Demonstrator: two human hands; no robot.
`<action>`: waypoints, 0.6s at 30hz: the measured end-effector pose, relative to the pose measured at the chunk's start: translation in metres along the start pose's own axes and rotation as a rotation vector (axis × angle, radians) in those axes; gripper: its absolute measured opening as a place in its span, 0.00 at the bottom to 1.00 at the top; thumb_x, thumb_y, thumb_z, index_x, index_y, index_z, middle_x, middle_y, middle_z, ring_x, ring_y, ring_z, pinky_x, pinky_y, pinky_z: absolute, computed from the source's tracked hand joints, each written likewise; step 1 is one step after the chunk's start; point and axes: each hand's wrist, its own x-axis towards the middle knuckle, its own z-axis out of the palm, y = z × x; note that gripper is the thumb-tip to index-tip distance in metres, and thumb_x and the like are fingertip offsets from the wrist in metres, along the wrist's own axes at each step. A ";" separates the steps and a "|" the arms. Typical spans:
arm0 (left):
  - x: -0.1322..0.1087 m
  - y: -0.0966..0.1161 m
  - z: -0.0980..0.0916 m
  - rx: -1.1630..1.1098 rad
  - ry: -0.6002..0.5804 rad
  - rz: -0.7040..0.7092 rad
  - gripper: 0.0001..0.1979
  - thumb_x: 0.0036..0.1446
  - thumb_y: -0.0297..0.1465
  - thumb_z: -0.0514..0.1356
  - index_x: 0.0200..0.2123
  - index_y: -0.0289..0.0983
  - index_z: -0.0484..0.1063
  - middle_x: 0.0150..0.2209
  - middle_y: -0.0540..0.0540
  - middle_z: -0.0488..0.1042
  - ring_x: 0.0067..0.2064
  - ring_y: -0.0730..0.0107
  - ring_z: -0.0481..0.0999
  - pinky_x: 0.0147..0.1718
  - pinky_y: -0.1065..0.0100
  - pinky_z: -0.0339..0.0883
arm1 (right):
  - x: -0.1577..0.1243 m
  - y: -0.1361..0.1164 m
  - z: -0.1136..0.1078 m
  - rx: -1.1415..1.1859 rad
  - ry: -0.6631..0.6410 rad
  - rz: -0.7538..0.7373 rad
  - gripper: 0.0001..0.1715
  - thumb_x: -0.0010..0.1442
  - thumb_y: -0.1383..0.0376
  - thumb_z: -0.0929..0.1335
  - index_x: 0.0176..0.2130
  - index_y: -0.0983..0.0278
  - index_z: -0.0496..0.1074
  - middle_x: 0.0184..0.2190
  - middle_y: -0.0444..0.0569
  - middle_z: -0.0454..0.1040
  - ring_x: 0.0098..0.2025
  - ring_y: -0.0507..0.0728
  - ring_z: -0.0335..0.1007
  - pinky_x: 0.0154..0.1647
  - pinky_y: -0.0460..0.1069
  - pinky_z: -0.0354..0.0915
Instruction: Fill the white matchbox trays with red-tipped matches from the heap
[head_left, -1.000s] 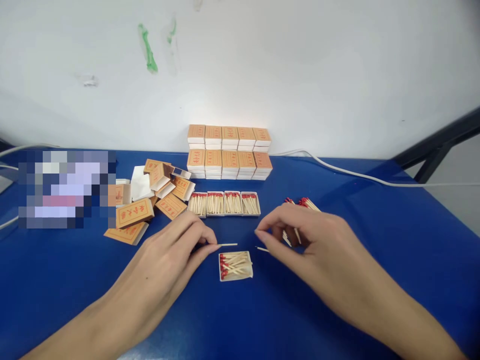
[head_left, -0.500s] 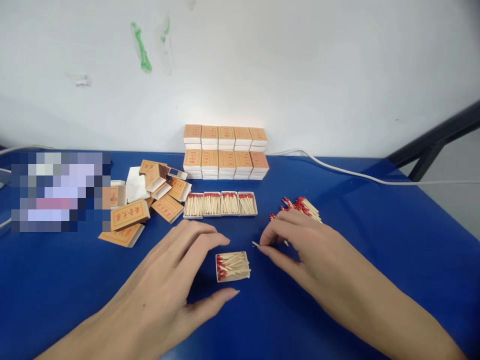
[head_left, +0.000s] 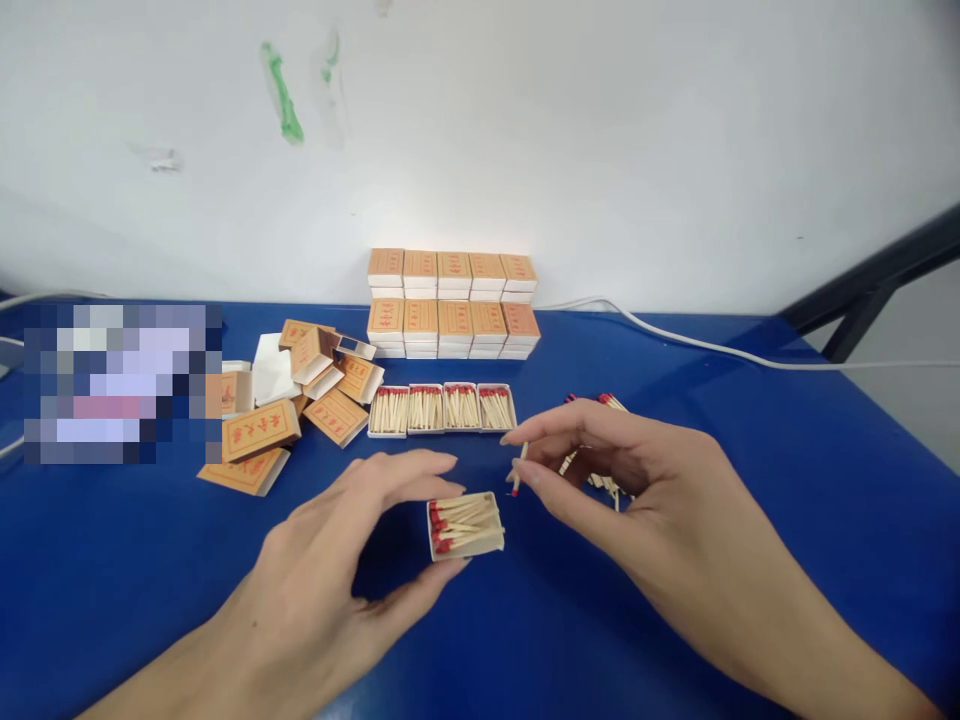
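A small white matchbox tray (head_left: 487, 543), partly filled with red-headed matches, is gripped by its edges between the thumb and fingers of my left hand (head_left: 330, 560). Its matches lie crosswise with their heads to the left. To the right of the tray, my right hand (head_left: 652, 490) pinches a single match (head_left: 520, 470) between thumb and fingertips, red head pointing down. Behind and beneath the right hand lies a loose pile of matches (head_left: 611, 402), mostly covered by the fingers.
Several match-filled trays (head_left: 426, 410) stand in a row farther back. Behind them, stacked closed matchboxes (head_left: 454, 320) stand against the white wall (head_left: 637, 150). Matchbox sleeves (head_left: 261, 430) lie heaped at left on the blue table (head_left: 570, 640), beside a blurred-out object (head_left: 124, 385). A white cable (head_left: 690, 345) runs behind.
My left thumb and fingers have closed on the tray, which has shifted slightly and tilted. The match in my right hand has swung from nearly flat to upright, head down.
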 end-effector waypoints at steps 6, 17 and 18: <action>-0.003 0.005 -0.003 -0.080 0.048 -0.126 0.29 0.71 0.42 0.70 0.71 0.58 0.67 0.52 0.56 0.90 0.54 0.60 0.92 0.33 0.72 0.87 | -0.002 -0.007 -0.001 0.096 -0.076 0.041 0.06 0.68 0.63 0.78 0.37 0.52 0.87 0.33 0.38 0.87 0.31 0.52 0.79 0.31 0.46 0.73; -0.003 0.000 -0.006 -0.029 0.028 -0.091 0.28 0.73 0.43 0.68 0.70 0.57 0.64 0.51 0.56 0.89 0.53 0.59 0.92 0.48 0.62 0.90 | -0.003 0.001 0.019 0.157 -0.190 -0.061 0.10 0.70 0.65 0.79 0.43 0.46 0.90 0.46 0.40 0.85 0.48 0.53 0.83 0.51 0.48 0.78; -0.003 -0.001 -0.006 -0.017 0.034 -0.087 0.28 0.73 0.43 0.68 0.71 0.57 0.64 0.51 0.56 0.89 0.54 0.59 0.92 0.49 0.61 0.90 | -0.004 0.002 0.019 0.139 -0.192 -0.068 0.10 0.71 0.64 0.78 0.44 0.45 0.90 0.46 0.41 0.84 0.48 0.53 0.83 0.50 0.48 0.78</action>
